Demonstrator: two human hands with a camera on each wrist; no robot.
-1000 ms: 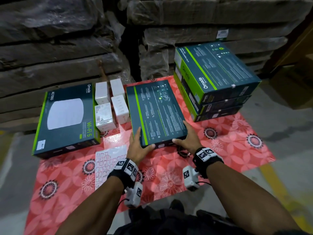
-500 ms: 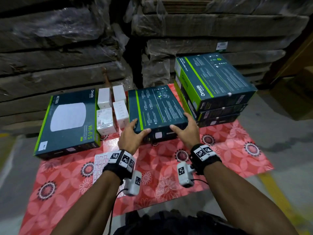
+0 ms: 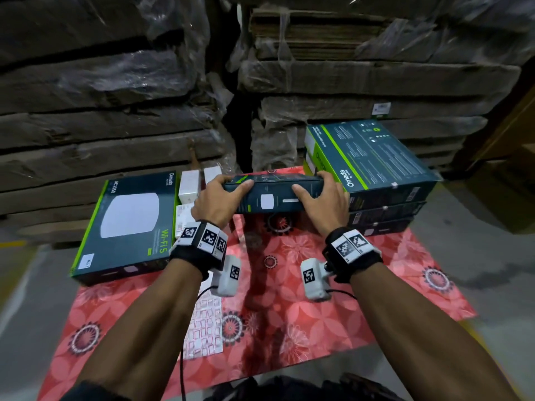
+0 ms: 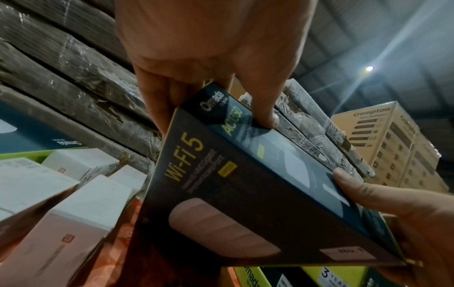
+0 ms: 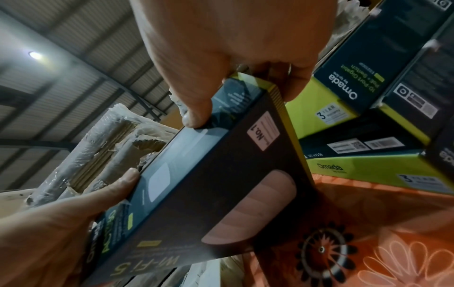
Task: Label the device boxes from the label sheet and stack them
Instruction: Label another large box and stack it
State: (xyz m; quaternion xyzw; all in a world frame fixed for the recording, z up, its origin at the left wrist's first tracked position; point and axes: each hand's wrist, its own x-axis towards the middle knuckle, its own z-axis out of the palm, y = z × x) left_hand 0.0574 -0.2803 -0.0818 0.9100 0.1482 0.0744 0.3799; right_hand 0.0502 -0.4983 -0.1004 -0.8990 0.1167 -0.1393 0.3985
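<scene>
Omada box (image 3: pixel 273 195) lifted clear of the floral mat (image 3: pixel 304 314), clamped between left hand (image 3: pixel 215 202) and right hand (image 3: pixel 324 205).
Its underside read "Wi-Fi 5", "AC1350", with a "No.1" sticker (image 5: pixel 264 134). Right of the right hand stood the Omada stack (image 3: pixel 373 169); left of the left hand lay small white boxes (image 3: pixel 189 188) and another Wi-Fi 5 box (image 3: pixel 127 227); the label sheet (image 3: pixel 204 328) lay below the left forearm.

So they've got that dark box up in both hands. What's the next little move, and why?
Probably carry it right and set it on the stack of boxes. Both the left hand and the right hand grip the Wi-Fi 5 box clear of the mat, and its underside already bears a "No. 1" label.
</scene>
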